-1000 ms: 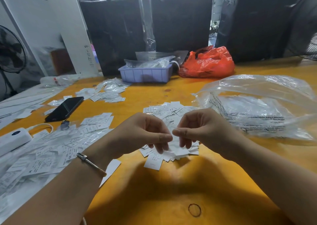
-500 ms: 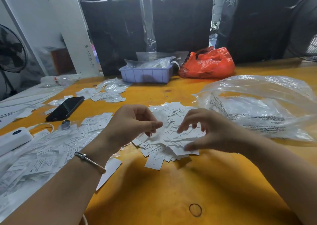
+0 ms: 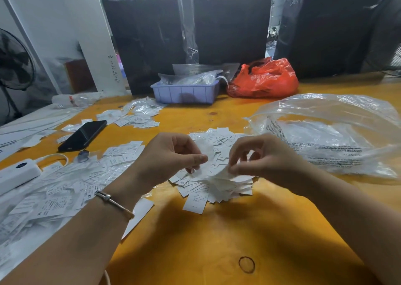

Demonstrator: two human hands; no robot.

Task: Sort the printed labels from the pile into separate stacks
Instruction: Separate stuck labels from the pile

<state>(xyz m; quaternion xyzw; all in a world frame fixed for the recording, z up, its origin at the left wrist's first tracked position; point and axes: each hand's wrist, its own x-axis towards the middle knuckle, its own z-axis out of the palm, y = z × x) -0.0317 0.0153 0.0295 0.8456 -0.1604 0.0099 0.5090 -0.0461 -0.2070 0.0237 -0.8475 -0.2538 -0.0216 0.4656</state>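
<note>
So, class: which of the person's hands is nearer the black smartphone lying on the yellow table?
Left. The left hand is just right of the black smartphone; the right hand is farther right, across the label pile.

The pile (image 3: 213,182) of small white printed labels lies on the yellow table, fanned out loosely and overlapping; sizes such as XL, XS and S show on some. Two hands work over it, each pinching labels lifted off its top. A wider spread of labels (image 3: 65,189) lies to the left, and a smaller stack (image 3: 134,119) farther back
</note>
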